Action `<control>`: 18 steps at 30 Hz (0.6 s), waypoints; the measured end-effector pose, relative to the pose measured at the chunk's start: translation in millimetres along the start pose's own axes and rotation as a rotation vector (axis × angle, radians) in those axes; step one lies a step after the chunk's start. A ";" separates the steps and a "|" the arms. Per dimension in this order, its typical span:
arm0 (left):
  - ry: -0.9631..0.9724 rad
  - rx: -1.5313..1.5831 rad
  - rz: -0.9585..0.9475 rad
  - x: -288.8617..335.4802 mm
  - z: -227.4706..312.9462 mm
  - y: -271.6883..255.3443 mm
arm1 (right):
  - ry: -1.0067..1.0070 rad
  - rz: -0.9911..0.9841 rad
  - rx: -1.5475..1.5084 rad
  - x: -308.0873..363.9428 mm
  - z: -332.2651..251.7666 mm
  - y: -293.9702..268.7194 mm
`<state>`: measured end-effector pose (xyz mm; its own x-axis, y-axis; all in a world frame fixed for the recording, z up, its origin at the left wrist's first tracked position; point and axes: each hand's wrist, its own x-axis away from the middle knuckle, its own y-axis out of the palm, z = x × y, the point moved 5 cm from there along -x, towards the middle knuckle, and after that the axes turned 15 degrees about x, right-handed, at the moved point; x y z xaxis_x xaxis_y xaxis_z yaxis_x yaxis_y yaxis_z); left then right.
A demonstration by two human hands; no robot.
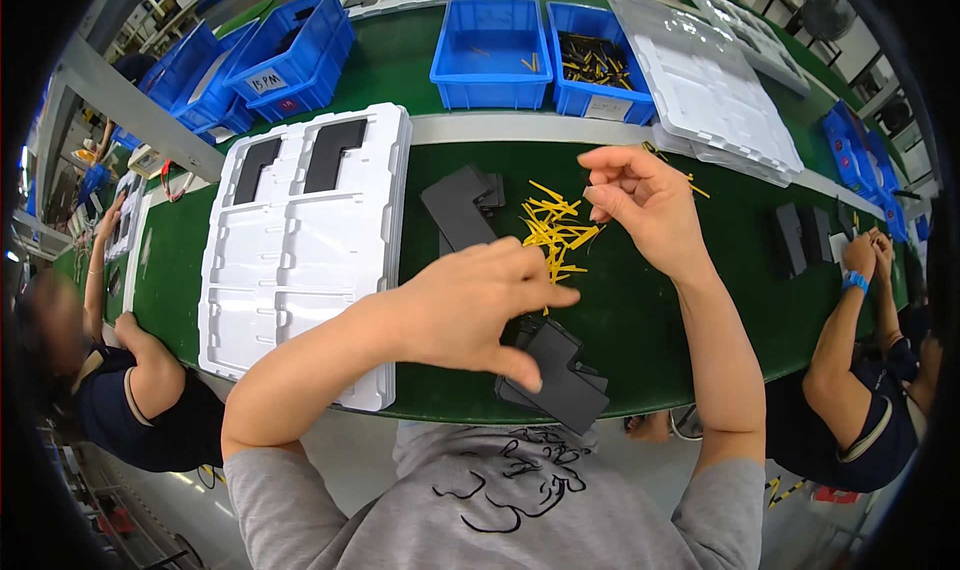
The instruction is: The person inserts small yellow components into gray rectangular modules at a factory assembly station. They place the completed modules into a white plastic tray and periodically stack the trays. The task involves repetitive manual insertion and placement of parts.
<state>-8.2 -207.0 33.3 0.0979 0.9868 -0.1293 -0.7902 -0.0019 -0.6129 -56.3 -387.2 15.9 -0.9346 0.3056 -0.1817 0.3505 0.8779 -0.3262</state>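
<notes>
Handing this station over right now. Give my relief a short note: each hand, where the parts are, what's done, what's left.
Left hand: resting on the black panel at the belt's near edge; grip hidden.
Right hand: raised over the yellow strips, fingertips pinched; whether it holds one, cannot tell.
More dark panels lie beside the strips.
Done: two black panels sit in the white tray, far row.
Left: the tray's other pockets are unfilled.

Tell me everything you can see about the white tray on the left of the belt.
The white moulded tray looks like thin formed plastic, divided into rectangular pockets. It lies flat on the green belt, its near corner overhanging the edge. Two far pockets hold black flat parts; the rest look empty. The left hand hovers beside it, not touching.
</notes>
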 end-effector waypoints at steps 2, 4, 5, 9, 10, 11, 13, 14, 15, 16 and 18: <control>0.005 0.024 -0.038 2.5 -0.1 7.0 | -0.025 -0.035 0.029 0.1 -0.6 3.8; -0.023 0.048 -0.064 1.0 1.7 8.4 | -0.045 -0.055 0.046 0.7 -0.9 6.4; -0.031 0.067 -0.047 0.4 2.3 7.1 | -0.052 -0.059 0.049 1.3 -0.9 7.0; -0.243 0.392 0.017 0.8 -6.2 1.9 | -0.042 -0.052 0.016 1.2 -0.2 6.7; -0.345 0.531 0.040 3.6 -11.0 -0.7 | -0.006 -0.062 -0.023 0.2 -0.8 8.1; -0.316 0.563 0.090 5.2 -14.1 -5.9 | 0.029 -0.073 -0.061 0.5 -3.3 9.5; -0.314 1.000 0.383 8.1 -27.1 -8.1 | 0.078 -0.065 -0.133 2.2 -8.0 12.6; -0.251 1.034 0.558 6.5 -25.2 -13.0 | 0.092 -0.045 -0.167 4.0 -10.6 15.3; -0.232 0.839 0.633 7.1 -30.2 -18.6 | 0.106 -0.027 -0.201 5.3 -12.2 17.5; -0.262 0.803 0.673 6.1 -28.1 -19.5 | 0.115 -0.022 -0.215 7.0 -8.8 17.5; -0.291 0.713 0.709 6.3 -26.0 -20.1 | 0.059 -0.006 -0.208 9.1 -14.4 22.1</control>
<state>24.0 -205.0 24.5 -0.6018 0.7981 -0.0290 -0.7926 -0.5924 0.1445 -58.0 -359.7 20.4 -0.9405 0.3162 -0.1240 0.3312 0.9349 -0.1275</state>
